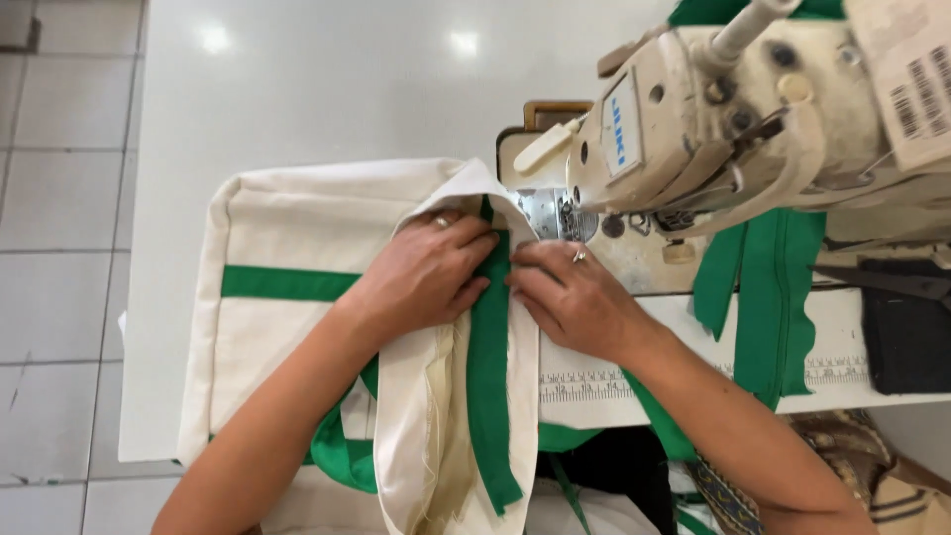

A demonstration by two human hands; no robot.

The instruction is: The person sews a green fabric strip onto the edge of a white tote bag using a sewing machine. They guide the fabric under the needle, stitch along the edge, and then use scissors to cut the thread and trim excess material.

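green strap [488, 376]: a flat green band lying down the middle of a cream fabric panel, running from the needle area toward the near edge of the bench, its near end hanging off.
cream bag [297, 238]: canvas piece with a green stripe across it, spread on the bench left of the machine, one folded panel drawn up to the needle.
left hand [426, 272]: flat on the cream fabric just left of the strap, fingers together and pressing down, a ring on one finger.
right hand [570, 297]: pressing on the fabric just right of the strap, fingertips touching the strap edge, a ring showing.
sewing machine [713, 119]: worn cream head at far right, presser foot just beyond the fingertips.
green strips [768, 297]: draped over the bench edge, right.
bench [327, 79]: white, glossy.
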